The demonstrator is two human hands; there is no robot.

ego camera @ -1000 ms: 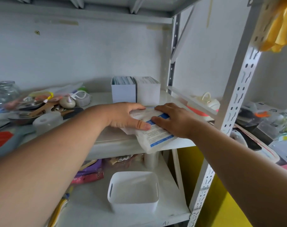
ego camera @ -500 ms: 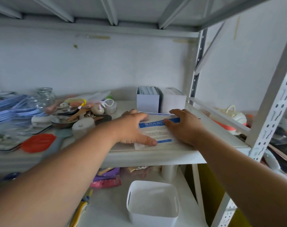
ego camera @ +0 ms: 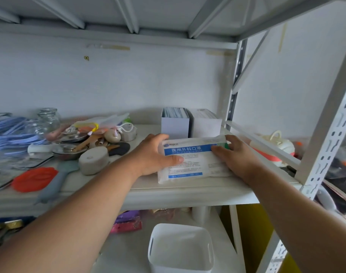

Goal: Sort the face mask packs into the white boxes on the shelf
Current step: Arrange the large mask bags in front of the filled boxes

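On the shelf [ego camera: 187,192], left hand [ego camera: 154,154] and right hand [ego camera: 235,156] are gripping 1 mask pack [ego camera: 191,160] lying flat, just before 2 white boxes [ego camera: 189,123].

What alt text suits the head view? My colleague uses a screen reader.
Left hand and right hand hold a face mask pack flat on a shelf, before two white boxes.

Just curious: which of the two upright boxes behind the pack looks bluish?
The left box, behind the left hand; the right box beside it is plain white.
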